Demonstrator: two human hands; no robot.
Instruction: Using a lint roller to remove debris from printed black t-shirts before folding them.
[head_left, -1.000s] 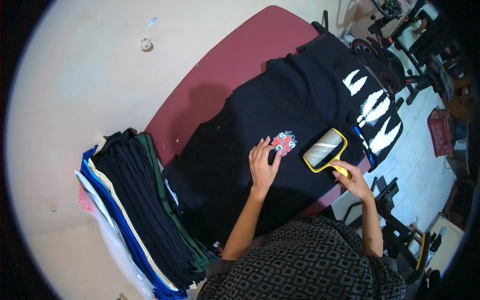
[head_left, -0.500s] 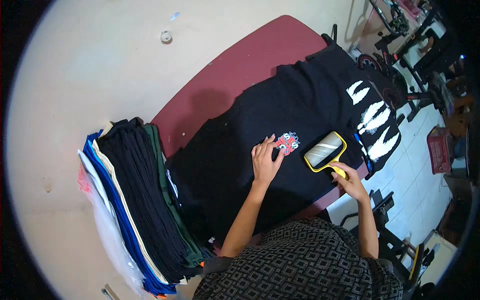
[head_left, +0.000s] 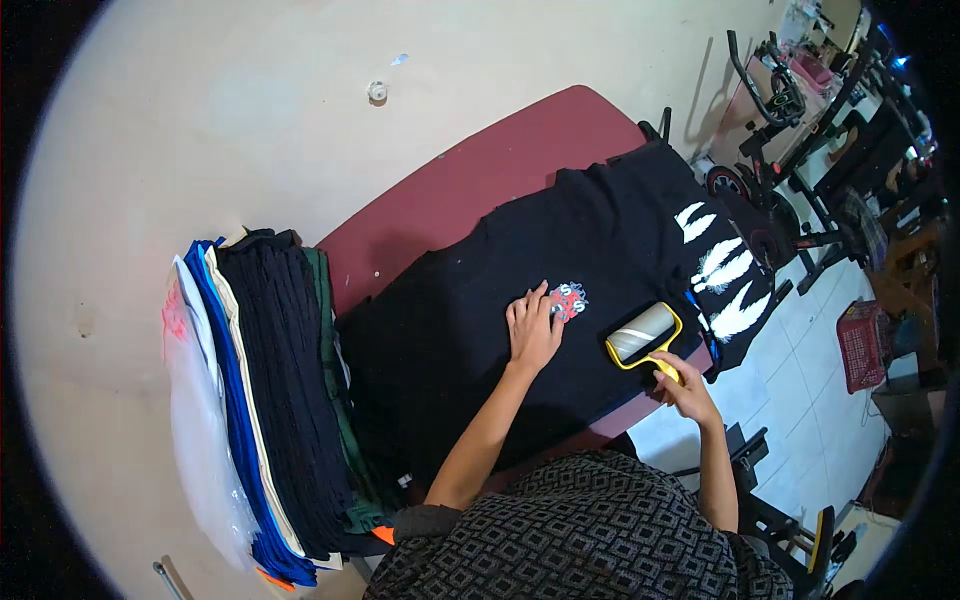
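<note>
A black T-shirt point(head_left: 470, 340) lies spread out over a dark red padded board or bench. On its chest is a small red, white and grey print point(head_left: 569, 301). My left hand point(head_left: 533, 330) rests on the cloth with its fingers stretched out, the fingertips at the left edge of the print. My right hand point(head_left: 686, 392) is closed round the yellow handle of a lint roller point(head_left: 642, 333). Its pale striped roll lies over the shirt, to the right of and nearer than the print. Whether the roll touches the cloth I cannot tell.
To the left stands a thick stack of folded garments point(head_left: 275, 390), mostly black, with a clear plastic bag point(head_left: 205, 430) beside it. Black cloth with white feather-like prints point(head_left: 722, 268) hangs at the board's right end. Beyond are an exercise bike point(head_left: 775, 110) and a red basket point(head_left: 862, 345).
The view has shifted and turned slightly. The lint roller in my right hand has come a little nearer to me relative to the print. My left hand stays beside the print.
</note>
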